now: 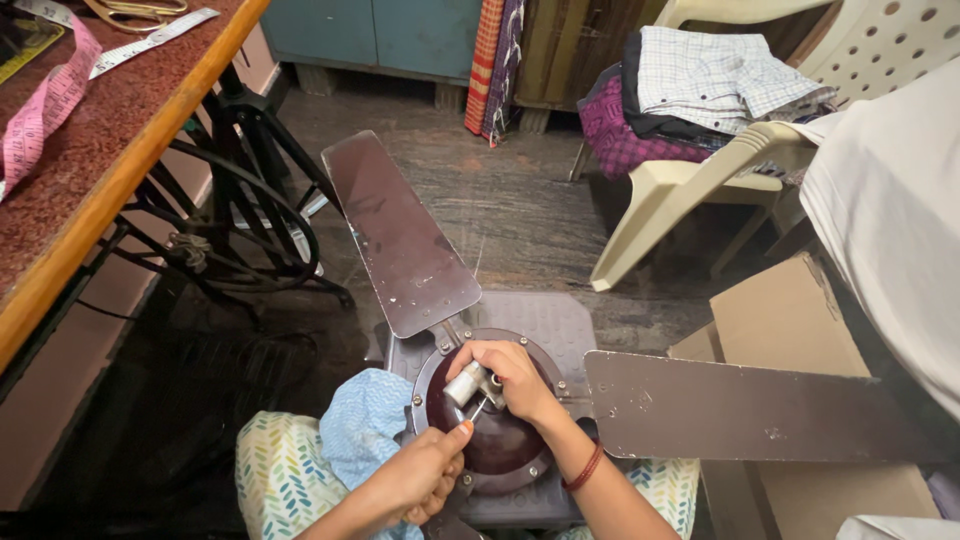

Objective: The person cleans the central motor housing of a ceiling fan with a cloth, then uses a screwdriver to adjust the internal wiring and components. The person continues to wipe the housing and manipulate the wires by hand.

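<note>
While the dark maroon round ceiling-fan motor housing [495,445] rests across my lap at the near centre of the view, both hands work at its hub. My right hand [512,378] is closed around the short silver metal shaft [463,384] that rises from the middle of the housing; fingers wrap it from the right side, thumb toward me. My left hand [415,480] sits nearer and to the left, closed on a thin metal tool [478,410]; I cannot tell what kind of tool it is, since only a short tip shows past the thumb.

Key relation: the shaft's long axis tilts up and to the left, away from the right palm. The tool tip points up and right, toward the base of the shaft, just beside the right fingers. The left hand is nearer to me, and the right hand is the one on the shaft.

Two long brown metal fan blades are attached: one [400,235] runs far and left, one [750,408] runs right. A light blue cloth [365,420] lies on my left knee, touching the housing rim. A cream plastic chair [700,180] stands far right, a cardboard box [790,310] right.
</note>
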